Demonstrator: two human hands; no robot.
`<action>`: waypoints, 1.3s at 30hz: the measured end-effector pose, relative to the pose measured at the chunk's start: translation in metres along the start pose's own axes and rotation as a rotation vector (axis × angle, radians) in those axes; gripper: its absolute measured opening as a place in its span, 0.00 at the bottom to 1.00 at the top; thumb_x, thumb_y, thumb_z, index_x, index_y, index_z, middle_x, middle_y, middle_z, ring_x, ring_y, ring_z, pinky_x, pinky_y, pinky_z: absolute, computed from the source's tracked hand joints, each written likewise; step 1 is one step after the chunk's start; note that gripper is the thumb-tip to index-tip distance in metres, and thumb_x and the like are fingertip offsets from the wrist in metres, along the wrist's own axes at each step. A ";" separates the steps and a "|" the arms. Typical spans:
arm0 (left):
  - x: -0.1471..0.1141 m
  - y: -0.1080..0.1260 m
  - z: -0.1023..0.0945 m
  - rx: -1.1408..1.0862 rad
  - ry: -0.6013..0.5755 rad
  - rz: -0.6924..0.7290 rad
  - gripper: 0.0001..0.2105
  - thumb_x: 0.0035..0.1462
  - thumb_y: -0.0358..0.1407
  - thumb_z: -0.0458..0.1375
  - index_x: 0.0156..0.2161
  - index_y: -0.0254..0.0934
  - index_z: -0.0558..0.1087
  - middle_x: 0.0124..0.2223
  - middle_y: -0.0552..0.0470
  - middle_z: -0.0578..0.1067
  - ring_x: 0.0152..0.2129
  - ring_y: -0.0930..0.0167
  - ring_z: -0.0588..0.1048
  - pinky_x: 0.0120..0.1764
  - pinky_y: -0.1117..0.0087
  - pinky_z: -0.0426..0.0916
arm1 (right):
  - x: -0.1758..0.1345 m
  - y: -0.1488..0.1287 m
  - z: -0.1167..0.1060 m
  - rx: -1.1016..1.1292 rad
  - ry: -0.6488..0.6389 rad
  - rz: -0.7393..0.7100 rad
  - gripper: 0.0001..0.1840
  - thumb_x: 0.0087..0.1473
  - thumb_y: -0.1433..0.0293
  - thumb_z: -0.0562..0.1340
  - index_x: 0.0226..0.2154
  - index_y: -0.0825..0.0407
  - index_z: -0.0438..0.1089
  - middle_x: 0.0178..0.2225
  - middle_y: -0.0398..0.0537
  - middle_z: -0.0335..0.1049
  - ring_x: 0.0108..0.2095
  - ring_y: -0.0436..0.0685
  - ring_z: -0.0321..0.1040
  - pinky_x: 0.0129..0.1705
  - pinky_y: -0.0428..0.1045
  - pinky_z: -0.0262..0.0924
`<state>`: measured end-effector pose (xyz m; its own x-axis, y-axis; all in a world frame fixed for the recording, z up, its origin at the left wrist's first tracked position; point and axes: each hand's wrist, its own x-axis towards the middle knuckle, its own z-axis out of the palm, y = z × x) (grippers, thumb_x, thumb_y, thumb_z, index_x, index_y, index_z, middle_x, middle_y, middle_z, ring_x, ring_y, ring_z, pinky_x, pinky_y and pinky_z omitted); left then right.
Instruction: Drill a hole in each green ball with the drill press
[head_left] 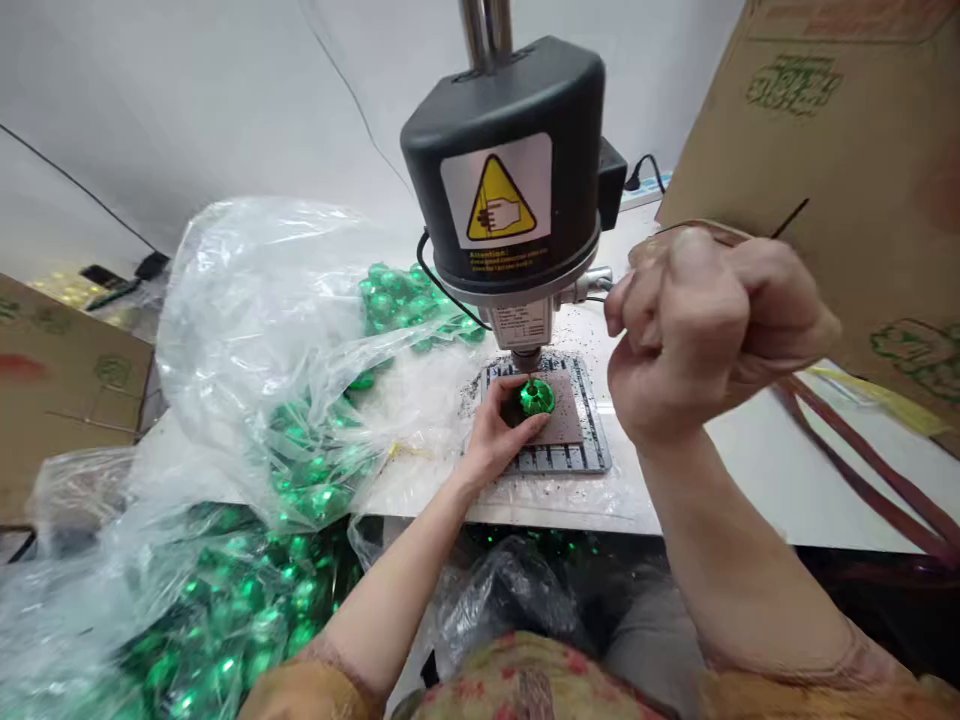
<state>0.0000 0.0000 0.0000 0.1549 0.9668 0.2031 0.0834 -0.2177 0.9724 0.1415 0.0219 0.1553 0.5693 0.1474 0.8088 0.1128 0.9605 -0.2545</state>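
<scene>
A green shiny bauble sits under the chuck of a bench drill press. My left hand is closed round its left side, thumb at the front and fingers behind. The drill bit meets the bauble's top, though its exact depth cannot be made out. Beneath lies a brown board on the slotted metal base. Raised at the machine's right side, my right hand is a fist at the feed lever, most of which the fingers hide.
Clear plastic bags with many green baubles spread over the left of the white table and below its edge. Cardboard boxes stand right and left. Dark shavings surround the base. A brown strap hangs at the right.
</scene>
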 end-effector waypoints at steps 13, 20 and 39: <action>0.000 -0.009 -0.001 -0.021 0.002 0.025 0.24 0.51 0.37 0.71 0.52 0.40 0.69 0.55 0.45 0.74 0.54 0.61 0.74 0.59 0.56 0.67 | -0.017 -0.005 -0.017 -0.018 -0.075 0.010 0.26 0.55 0.77 0.59 0.18 0.52 0.41 0.17 0.37 0.42 0.17 0.42 0.43 0.19 0.46 0.46; 0.000 -0.006 -0.001 -0.006 0.012 0.020 0.25 0.51 0.37 0.71 0.52 0.40 0.70 0.55 0.45 0.75 0.53 0.61 0.74 0.59 0.56 0.67 | -0.021 -0.002 -0.021 0.049 -0.081 -0.014 0.26 0.54 0.79 0.59 0.17 0.53 0.39 0.16 0.36 0.41 0.15 0.41 0.42 0.19 0.45 0.45; -0.057 0.002 0.004 0.509 0.284 0.619 0.23 0.52 0.37 0.70 0.51 0.41 0.69 0.50 0.45 0.76 0.47 0.64 0.78 0.45 0.62 0.77 | 0.026 -0.018 0.010 -0.085 -0.100 0.223 0.24 0.60 0.75 0.59 0.19 0.49 0.46 0.19 0.35 0.38 0.16 0.41 0.47 0.22 0.45 0.48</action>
<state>-0.0050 -0.0563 -0.0097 0.0715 0.6355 0.7688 0.5085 -0.6863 0.5200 0.1462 0.0107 0.1866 0.5051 0.3797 0.7751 0.0637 0.8792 -0.4722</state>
